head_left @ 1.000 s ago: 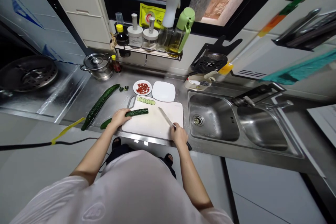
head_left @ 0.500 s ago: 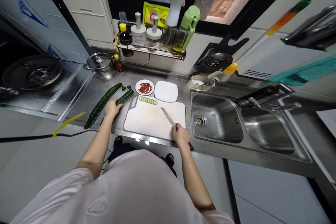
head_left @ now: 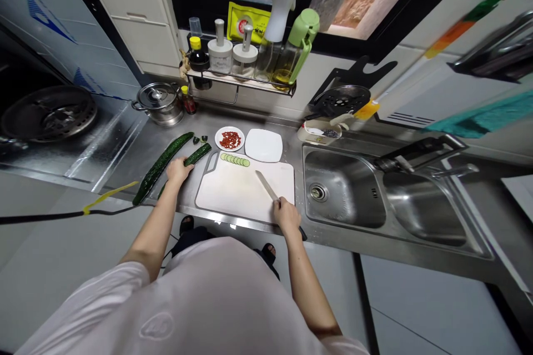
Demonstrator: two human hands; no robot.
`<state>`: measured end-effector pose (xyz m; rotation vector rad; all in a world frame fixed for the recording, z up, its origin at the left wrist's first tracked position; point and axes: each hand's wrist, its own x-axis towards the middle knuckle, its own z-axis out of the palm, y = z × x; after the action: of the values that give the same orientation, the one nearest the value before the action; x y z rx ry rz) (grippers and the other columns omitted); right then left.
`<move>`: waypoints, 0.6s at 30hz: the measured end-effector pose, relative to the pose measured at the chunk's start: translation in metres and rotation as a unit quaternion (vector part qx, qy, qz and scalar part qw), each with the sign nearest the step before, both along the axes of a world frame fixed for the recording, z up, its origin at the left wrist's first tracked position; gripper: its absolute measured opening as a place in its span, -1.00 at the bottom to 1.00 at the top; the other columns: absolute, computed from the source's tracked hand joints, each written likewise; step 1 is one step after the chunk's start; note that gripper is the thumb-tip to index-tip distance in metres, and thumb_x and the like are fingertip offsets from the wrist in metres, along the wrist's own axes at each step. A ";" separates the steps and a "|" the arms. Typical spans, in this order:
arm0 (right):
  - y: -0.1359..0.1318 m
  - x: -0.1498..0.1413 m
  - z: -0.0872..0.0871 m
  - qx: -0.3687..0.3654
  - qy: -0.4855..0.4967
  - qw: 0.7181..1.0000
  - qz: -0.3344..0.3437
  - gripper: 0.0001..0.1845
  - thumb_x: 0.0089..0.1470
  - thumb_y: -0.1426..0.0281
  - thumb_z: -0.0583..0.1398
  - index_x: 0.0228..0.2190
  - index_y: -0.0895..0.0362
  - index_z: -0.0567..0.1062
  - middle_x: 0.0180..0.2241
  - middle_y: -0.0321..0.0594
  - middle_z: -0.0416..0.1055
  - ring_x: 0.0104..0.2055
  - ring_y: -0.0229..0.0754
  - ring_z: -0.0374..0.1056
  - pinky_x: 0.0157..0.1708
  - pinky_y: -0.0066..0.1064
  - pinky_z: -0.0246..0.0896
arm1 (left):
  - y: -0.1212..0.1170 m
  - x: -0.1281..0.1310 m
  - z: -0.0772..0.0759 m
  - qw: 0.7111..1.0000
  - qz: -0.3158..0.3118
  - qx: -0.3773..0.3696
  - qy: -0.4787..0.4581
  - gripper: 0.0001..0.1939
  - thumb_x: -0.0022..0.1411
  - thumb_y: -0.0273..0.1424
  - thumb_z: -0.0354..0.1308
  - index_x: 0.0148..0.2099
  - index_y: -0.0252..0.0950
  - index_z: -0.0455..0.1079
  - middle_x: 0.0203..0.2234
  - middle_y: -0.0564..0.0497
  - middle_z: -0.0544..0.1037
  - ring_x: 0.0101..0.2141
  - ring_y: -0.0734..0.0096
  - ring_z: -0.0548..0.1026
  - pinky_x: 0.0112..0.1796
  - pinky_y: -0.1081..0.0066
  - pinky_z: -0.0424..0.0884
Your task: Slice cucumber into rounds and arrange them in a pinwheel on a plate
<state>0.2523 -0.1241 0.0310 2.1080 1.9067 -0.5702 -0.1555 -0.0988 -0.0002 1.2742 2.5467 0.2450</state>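
My left hand (head_left: 177, 171) is closed around a cut cucumber (head_left: 199, 153) lying on the steel counter, left of the cutting board. Beside it rests a longer whole cucumber (head_left: 160, 171), with small dark green end pieces (head_left: 196, 140) past its tip. In my right hand (head_left: 287, 214) is the handle of a knife (head_left: 265, 183), its blade slanting to the upper left over the white cutting board (head_left: 233, 191). A row of thin cucumber slices (head_left: 235, 160) overlaps along the board's far edge.
Behind the board stand a plate of chopped red pieces (head_left: 230, 139) and a white square plate (head_left: 264, 145). A double sink (head_left: 345, 194) lies to the right. Far left are a lidded pot (head_left: 159, 102) and a wok (head_left: 50, 113). A rack (head_left: 241, 79) holds bottles and jars.
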 end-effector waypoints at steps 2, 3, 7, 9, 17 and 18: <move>0.000 0.000 -0.001 0.000 0.000 1.000 0.004 -0.61 0.29 0.24 -0.11 -0.07 0.09 0.41 -0.14 -0.03 0.47 -0.10 -0.06 0.40 -0.19 -0.31 0.19 | 0.000 0.000 0.000 1.000 0.000 -0.006 0.001 -0.44 0.09 -0.07 0.17 0.09 -0.21 0.41 -0.09 -0.21 0.54 -0.07 0.03 0.48 -0.14 0.22 0.40; 0.000 0.000 -0.002 0.000 0.001 1.000 0.006 -0.61 0.29 0.24 -0.11 -0.07 0.09 0.41 -0.14 -0.03 0.47 -0.10 -0.06 0.40 -0.19 -0.31 0.19 | 0.000 -0.001 0.001 1.000 -0.001 -0.011 0.002 -0.43 0.09 -0.06 0.17 0.10 -0.21 0.41 -0.08 -0.21 0.54 -0.07 0.02 0.48 -0.14 0.22 0.40; 0.001 0.001 -0.004 0.000 0.001 1.000 0.014 -0.62 0.29 0.24 -0.11 -0.08 0.09 0.41 -0.16 -0.03 0.47 -0.11 -0.06 0.40 -0.19 -0.30 0.20 | 0.001 -0.004 -0.001 1.000 -0.011 -0.021 0.005 -0.37 0.08 -0.02 0.17 0.13 -0.24 0.39 -0.04 -0.25 0.50 -0.04 -0.02 0.46 -0.12 0.20 0.39; 0.002 0.001 -0.004 0.000 0.000 1.000 0.018 -0.63 0.29 0.25 -0.10 -0.09 0.10 0.41 -0.17 -0.04 0.48 -0.11 -0.06 0.41 -0.19 -0.30 0.20 | 0.001 -0.005 -0.003 1.000 -0.019 -0.017 0.009 -0.35 0.08 -0.01 0.16 0.14 -0.26 0.37 -0.01 -0.26 0.48 -0.02 -0.03 0.44 -0.11 0.20 0.38; 0.002 0.001 -0.004 0.002 0.000 1.000 0.019 -0.64 0.28 0.24 -0.09 -0.10 0.09 0.40 -0.18 -0.04 0.48 -0.12 -0.03 0.41 -0.20 -0.28 0.22 | -0.011 0.012 0.009 0.995 -0.004 0.086 0.050 -0.56 0.25 -0.15 0.01 0.08 -0.22 0.39 -0.03 -0.20 0.45 -0.02 0.05 0.39 -0.07 0.21 0.32; 0.001 0.000 -0.003 0.000 0.000 1.000 0.018 -0.64 0.28 0.24 -0.09 -0.09 0.09 0.40 -0.17 -0.04 0.48 -0.11 -0.03 0.41 -0.20 -0.28 0.22 | -0.012 0.017 0.012 0.992 -0.010 0.107 0.060 -0.61 0.29 -0.17 -0.05 0.00 -0.22 0.43 -0.06 -0.18 0.46 -0.01 0.06 0.37 -0.05 0.21 0.30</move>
<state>0.2527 -0.1227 0.0277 2.0685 1.9419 -0.5629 -0.1389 -0.1111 0.0117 1.4302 2.6665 0.4625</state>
